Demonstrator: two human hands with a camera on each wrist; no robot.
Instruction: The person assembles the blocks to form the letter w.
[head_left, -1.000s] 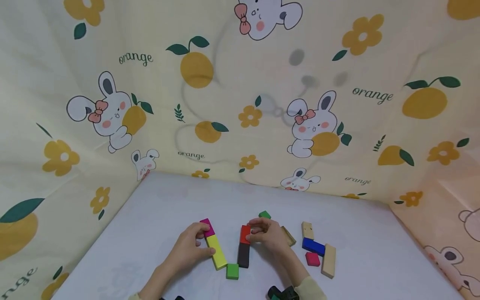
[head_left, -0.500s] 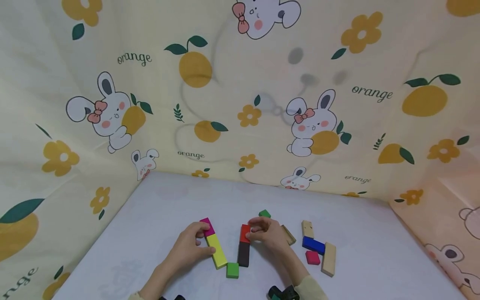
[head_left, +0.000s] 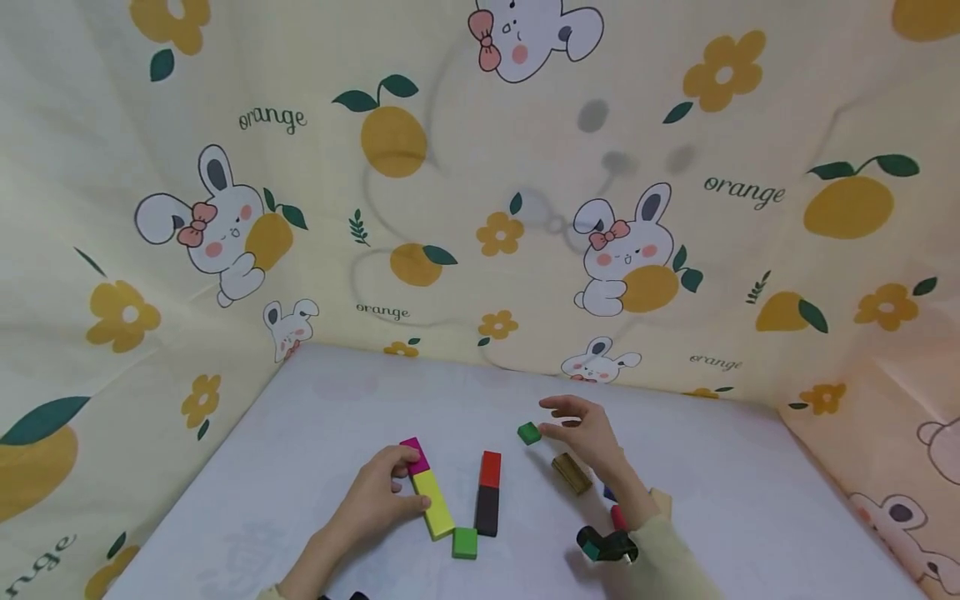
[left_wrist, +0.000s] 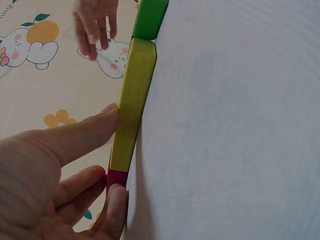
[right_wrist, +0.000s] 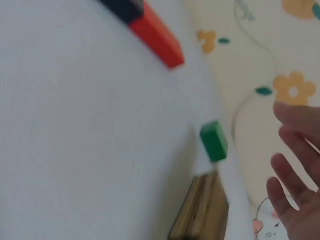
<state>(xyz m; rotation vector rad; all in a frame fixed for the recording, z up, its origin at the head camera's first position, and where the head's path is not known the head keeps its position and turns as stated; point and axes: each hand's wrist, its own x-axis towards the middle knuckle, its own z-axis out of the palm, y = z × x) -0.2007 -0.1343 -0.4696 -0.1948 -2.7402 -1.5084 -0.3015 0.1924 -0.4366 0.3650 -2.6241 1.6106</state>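
While the head view shows the left hand (head_left: 375, 496) pinching the yellow block (head_left: 433, 503) in its row on the desk (head_left: 315, 433), the right hand (head_left: 588, 433) hovers open beside the small green block (head_left: 528, 432), not yet picked. Left wrist: thumb pressing yellow. Right wrist, blurry: fingers seemingly spread, wooden block (right_wrist: 200, 212) just beside it.

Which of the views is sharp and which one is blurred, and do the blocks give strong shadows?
Head view: sharp and evenly lit, walls bowed by a wide lens, only faint shadows beside the red block. Left wrist view: clear on the yellow block, the left hand soft up close. Right wrist view: blurred all over, the small green block and right hand smeared.
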